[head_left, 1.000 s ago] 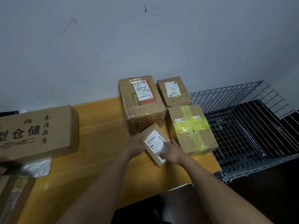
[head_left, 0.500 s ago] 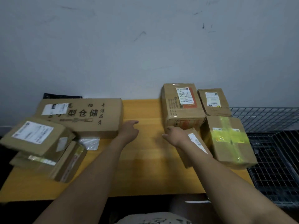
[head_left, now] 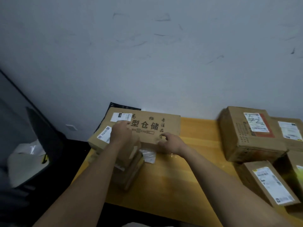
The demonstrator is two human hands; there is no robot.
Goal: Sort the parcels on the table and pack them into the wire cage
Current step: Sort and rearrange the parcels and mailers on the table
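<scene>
A large flat cardboard box printed with big black characters lies at the back left of the yellow table. My left hand rests on its top near the left end, fingers bent. My right hand touches its front right edge with fingers apart. Neither hand lifts it. A smaller labelled parcel and a stack of flat parcels lie under my left forearm. At the right stand the box marked "52", a labelled box behind it and a small parcel. The wire cage is out of view.
A clear plastic packet lies in front of the large box, and a black bag sticks out behind it. A yellow-taped box shows at the right edge. Left of the table lie a dark slanted panel and a white plastic bag. The wall is close behind.
Both hands left the small parcel at the right and reached left to the large printed box. My view swung left, so the wire cage dropped out of sight.
</scene>
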